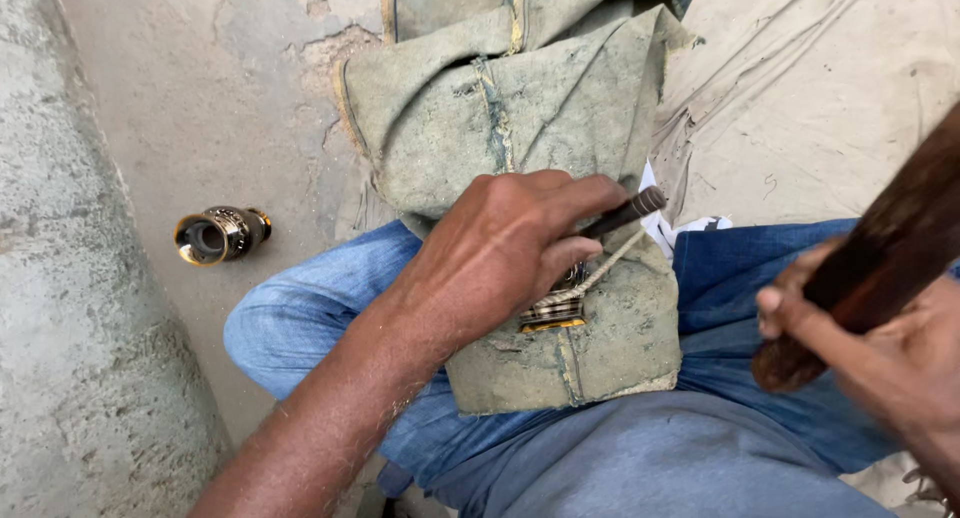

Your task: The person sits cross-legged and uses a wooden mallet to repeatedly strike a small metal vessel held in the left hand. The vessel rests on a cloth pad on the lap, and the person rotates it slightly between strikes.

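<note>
Two hands work over a lap in blue jeans, seated on a rough, cracked concrete floor [210, 88]. Left hand [500, 248] is curled around a thin dark tool [625, 214], pressing a brass piece [552, 311] onto grimy folded cloth [540, 128]. Right hand [890, 348] grips a dark wooden stick [880, 258]. Another brass fitting [220, 234] lies apart on the floor.

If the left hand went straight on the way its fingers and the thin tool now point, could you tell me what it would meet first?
The left hand points right and slightly up, along the thin dark tool. Past the tool's tip it would likely first meet the edge of the folded greenish cloth, then the pale sheet on the ground; depth is unclear.
</note>
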Demonstrator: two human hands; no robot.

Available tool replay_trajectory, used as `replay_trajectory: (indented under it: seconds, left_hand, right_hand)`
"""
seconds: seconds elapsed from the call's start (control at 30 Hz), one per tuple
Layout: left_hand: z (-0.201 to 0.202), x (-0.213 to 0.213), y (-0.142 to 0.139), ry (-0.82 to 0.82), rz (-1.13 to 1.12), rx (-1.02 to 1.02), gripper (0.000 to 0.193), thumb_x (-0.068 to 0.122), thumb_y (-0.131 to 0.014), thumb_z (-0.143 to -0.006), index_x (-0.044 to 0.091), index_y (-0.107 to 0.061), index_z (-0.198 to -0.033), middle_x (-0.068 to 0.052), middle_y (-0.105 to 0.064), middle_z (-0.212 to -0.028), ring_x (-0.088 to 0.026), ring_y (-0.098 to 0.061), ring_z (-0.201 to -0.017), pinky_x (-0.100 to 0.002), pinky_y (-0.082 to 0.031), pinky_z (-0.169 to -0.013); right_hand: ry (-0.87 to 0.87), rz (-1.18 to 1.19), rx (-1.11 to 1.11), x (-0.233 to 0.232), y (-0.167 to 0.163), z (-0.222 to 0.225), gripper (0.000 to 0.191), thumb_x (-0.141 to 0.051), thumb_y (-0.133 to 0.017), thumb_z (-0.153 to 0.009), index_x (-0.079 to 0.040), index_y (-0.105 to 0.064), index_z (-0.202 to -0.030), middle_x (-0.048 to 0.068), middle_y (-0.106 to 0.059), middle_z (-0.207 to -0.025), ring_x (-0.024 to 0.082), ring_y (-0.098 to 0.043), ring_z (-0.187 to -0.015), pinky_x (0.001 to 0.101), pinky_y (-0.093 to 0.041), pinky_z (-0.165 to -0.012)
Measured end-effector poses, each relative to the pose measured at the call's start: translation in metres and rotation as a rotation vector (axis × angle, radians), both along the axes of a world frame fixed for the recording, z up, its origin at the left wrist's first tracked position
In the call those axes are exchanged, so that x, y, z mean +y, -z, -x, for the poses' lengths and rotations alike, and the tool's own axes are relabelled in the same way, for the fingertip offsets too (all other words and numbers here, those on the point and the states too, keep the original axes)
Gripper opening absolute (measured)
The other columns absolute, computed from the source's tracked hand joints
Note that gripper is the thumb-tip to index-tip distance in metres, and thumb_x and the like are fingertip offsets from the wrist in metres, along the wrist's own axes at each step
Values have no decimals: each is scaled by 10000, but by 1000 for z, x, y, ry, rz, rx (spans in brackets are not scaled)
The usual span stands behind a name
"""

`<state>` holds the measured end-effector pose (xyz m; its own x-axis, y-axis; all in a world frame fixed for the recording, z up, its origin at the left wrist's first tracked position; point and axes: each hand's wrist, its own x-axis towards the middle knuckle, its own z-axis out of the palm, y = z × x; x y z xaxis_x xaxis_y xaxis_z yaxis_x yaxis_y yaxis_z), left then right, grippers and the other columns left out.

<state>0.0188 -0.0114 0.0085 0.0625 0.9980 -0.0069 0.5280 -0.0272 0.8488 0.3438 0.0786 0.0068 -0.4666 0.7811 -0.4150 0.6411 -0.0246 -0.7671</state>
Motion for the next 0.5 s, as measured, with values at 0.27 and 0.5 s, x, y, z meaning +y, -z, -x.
replay_trajectory:
  seconds: [0.27, 0.5]
  left_hand:
    - [-3, -18, 0, -253, -49, -96, 394, 133, -815, -879, 42, -668, -1234, -122, -754, -1010, -196, -746, -806, -319, -613, -681]
    - [-14, -32, 11, -479, 27, -226, 422, 86, -826, -866, 20, -652, -1245, -84, -715, -867, -92, -687, -696, -244, -590, -582]
  right_hand:
    - [-391, -250, -195, 64, 0, 32, 689, -118, -829, -708, -36, -589, -1349, 105, -724, -983, 219, -749, -866, 368, -643, -787]
    - [-569, -470, -150, 120, -5, 77, 679, -16, -841, -748, -25, -618, -1389, 186, -730, -1031, 274, -744, -916, 420, -625, -907]
